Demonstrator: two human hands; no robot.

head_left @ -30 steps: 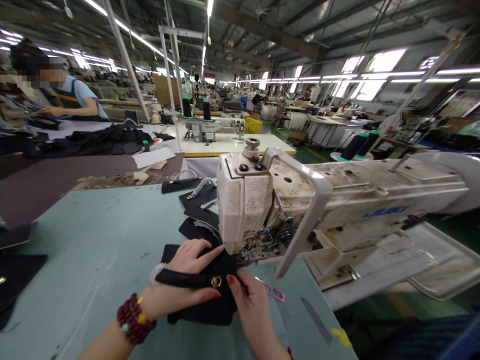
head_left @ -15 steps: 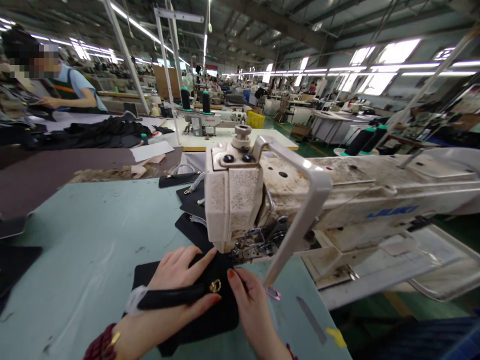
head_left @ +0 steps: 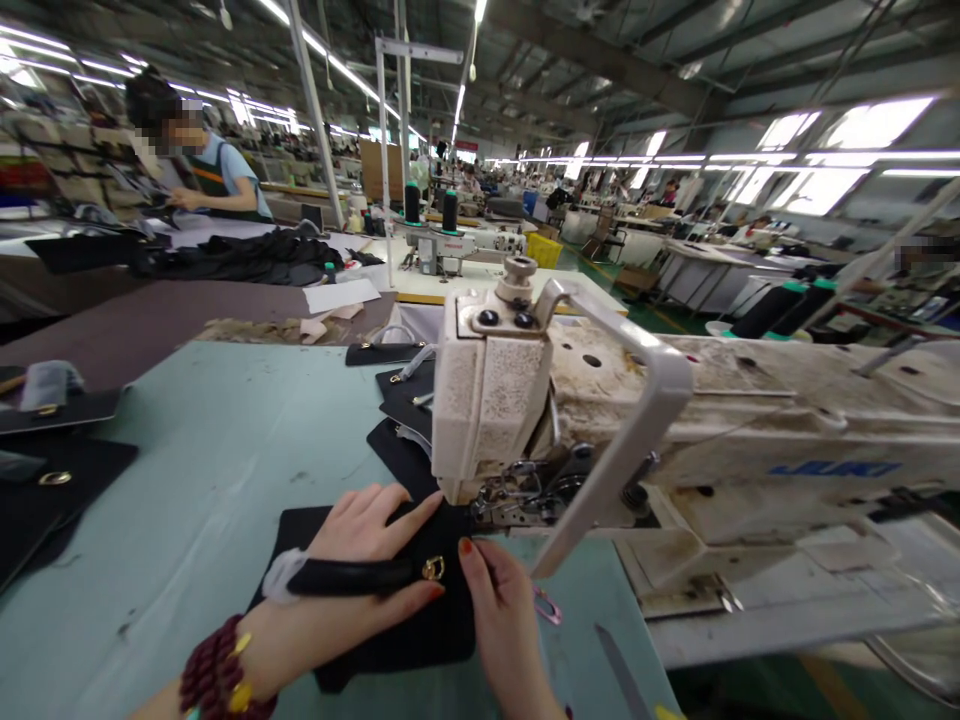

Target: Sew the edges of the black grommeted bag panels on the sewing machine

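A black leather panel [head_left: 420, 625] lies on the pale green table [head_left: 225, 480] under the head of a worn white sewing machine [head_left: 495, 400]. My left hand [head_left: 352, 560] rests flat on the panel, fingers stretched toward the needle, with a black rolled handle [head_left: 349, 577] and its gold ring [head_left: 433, 569] lying between thumb and fingers. My right hand [head_left: 506, 620] presses the panel's right edge with its fingertips, beside the presser foot. A dark red bead bracelet [head_left: 217, 675] circles my left wrist.
More black panels with handles [head_left: 397, 395] are stacked behind the machine head. Other black pieces [head_left: 52, 470] lie at the left table edge. Pink thread snips [head_left: 546, 605] sit right of my right hand. A co-worker [head_left: 202, 175] sits at the far left; another sewing machine [head_left: 457, 240] stands behind.
The view has shifted slightly; both hands stay on the panel at the needle, and the panel has slid a little toward the machine.
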